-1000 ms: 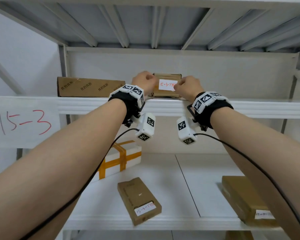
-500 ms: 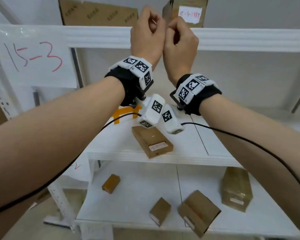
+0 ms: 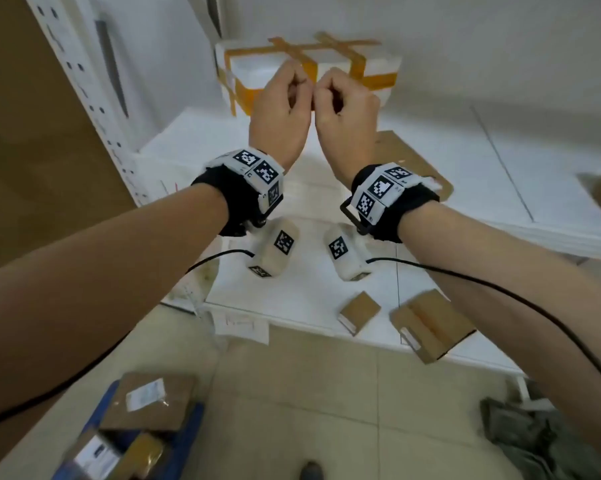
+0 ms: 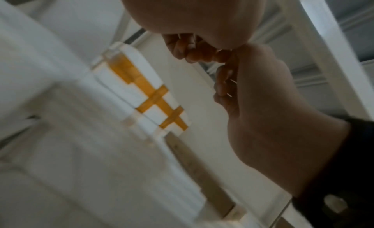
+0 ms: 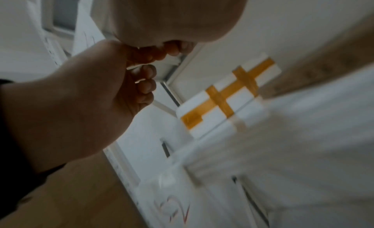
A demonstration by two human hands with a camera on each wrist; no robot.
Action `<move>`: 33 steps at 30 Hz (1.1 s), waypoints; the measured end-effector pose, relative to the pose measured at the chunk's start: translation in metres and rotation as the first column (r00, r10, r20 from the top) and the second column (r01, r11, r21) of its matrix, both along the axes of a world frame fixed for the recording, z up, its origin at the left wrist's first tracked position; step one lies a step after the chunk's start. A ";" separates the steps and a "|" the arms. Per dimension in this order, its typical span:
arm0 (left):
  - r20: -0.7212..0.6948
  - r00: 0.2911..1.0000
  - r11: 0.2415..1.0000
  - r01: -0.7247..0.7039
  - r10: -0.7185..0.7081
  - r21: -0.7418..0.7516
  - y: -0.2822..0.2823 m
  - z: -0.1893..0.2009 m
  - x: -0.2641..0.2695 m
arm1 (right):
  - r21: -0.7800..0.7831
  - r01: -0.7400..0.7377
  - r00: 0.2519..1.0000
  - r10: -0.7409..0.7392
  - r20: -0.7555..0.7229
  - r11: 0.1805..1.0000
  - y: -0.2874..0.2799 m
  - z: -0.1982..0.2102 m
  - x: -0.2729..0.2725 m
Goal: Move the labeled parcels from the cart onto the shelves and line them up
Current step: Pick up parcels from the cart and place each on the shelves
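1. Shelves [image 3: 430,188]: white, two tiers visible; the upper tiers are cut off by the frame top. Both wrist views are blurred.
2. Floor [image 3: 326,393]: pale tiles; a dark heap at lower right cannot be identified.
3. Cart [image 3: 191,424]: blue, cut off at the lower left edge, carrying labeled parcels [image 3: 150,403]; label text unreadable.
4. White taped box [image 3: 306,74]: on the middle shelf, partly hidden behind both hands.
5. Two small brown parcels [image 3: 430,327] lie on the lower shelf.
6. Left hand [image 3: 281,112] and right hand [image 3: 344,116]: raised side by side, knuckles touching, fingers curled into fists, nothing seen held.
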State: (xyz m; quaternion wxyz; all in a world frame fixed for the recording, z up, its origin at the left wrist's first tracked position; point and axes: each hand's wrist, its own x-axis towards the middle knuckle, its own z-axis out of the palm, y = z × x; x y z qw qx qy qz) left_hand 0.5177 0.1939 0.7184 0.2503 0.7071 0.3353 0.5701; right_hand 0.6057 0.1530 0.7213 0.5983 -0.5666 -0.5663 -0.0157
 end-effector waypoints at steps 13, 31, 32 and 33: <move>-0.223 0.964 0.921 -0.215 0.146 -0.326 -0.008 -0.224 -0.207 | -0.371 -0.226 0.973 0.189 -0.134 0.901 0.006 -0.219 -0.191; -0.382 0.796 0.410 -0.580 0.469 -0.705 -0.102 -0.542 -0.457 | -0.753 -0.458 0.888 0.281 -0.363 0.473 -0.061 -0.547 -0.384; -0.396 0.786 0.377 -0.589 0.475 -0.715 -0.108 -0.557 -0.469 | -0.774 -0.454 0.890 0.268 -0.369 0.441 -0.065 -0.561 -0.390; -0.409 0.777 0.346 -0.595 0.479 -0.726 -0.114 -0.570 -0.480 | -0.791 -0.450 0.892 0.256 -0.374 0.414 -0.069 -0.574 -0.396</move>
